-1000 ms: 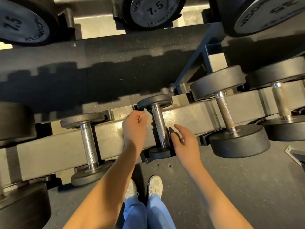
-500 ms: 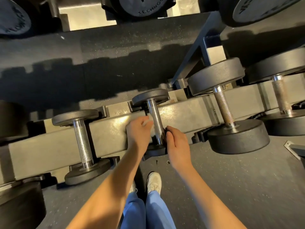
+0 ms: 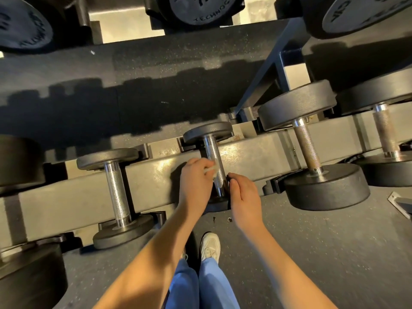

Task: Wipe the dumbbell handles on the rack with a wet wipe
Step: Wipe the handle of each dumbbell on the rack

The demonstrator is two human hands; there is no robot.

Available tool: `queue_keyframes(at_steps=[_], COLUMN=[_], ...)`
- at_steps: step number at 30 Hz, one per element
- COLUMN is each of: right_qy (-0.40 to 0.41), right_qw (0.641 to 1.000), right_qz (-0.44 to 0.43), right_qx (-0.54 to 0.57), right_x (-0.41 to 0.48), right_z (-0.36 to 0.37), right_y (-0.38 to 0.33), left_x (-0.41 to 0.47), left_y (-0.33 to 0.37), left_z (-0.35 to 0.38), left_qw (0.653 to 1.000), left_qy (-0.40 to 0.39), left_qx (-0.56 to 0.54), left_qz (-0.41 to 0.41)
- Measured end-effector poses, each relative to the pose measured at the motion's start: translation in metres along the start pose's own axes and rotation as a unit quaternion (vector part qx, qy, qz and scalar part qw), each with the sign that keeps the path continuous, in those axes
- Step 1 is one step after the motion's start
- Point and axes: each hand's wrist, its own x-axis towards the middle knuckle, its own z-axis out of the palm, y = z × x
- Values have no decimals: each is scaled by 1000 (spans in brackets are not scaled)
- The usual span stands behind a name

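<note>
A small black dumbbell with a knurled steel handle (image 3: 213, 158) lies across the grey rack beam (image 3: 66, 197) in the middle of the view. My left hand (image 3: 195, 181) pinches a small whitish wet wipe (image 3: 211, 170) and holds it against the left side of that handle. My right hand (image 3: 244, 197) curls round the dumbbell's near end from the right; its fingertips are hidden behind the handle. The near weight head is mostly covered by both hands.
More dumbbells lie on the same beam: one to the left (image 3: 116, 190), a bigger one to the right (image 3: 312, 152), another at the far right (image 3: 383, 132). Large weights sit on the upper tier (image 3: 200, 10). Speckled grey floor and my shoes (image 3: 209, 244) lie below.
My right hand has come in from beside the dumbbell and closed round its near end. My left hand has slid down the handle with the wipe. The camera has shifted slightly.
</note>
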Motion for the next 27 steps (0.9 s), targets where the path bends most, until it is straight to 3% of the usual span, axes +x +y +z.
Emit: queue_keyframes(at_steps=[3, 6, 15, 19, 21, 23, 27], right_qy=[-3, -10, -23, -33, -39, -39, -17], right_qw=[1000, 1000, 1000, 999, 995, 986, 990], right_qz=[-9, -2, -12, -35, -26, -2, 12], right_qx=[-3, -2, 10, 11, 90, 163, 140], right_x=[-1, -1, -1, -1, 1, 8, 29], right_z=[0, 0, -2, -8, -15, -21, -25], right_y=[1, 2, 2, 0, -11, -24, -43], left_x=[18, 25, -14, -14, -13, -11, -3], left_y=[5, 7, -9, 1, 8, 14, 14], left_z=[-5, -2, 6, -7, -12, -17, -30], left_qw=[997, 996, 998, 997, 995, 996, 997], left_qy=[56, 78, -64, -62, -63, -71, -18], left_qx=[-55, -38, 8, -48, -71, -57, 30], left_qz=[-16, -12, 21, -17, -23, -7, 62])
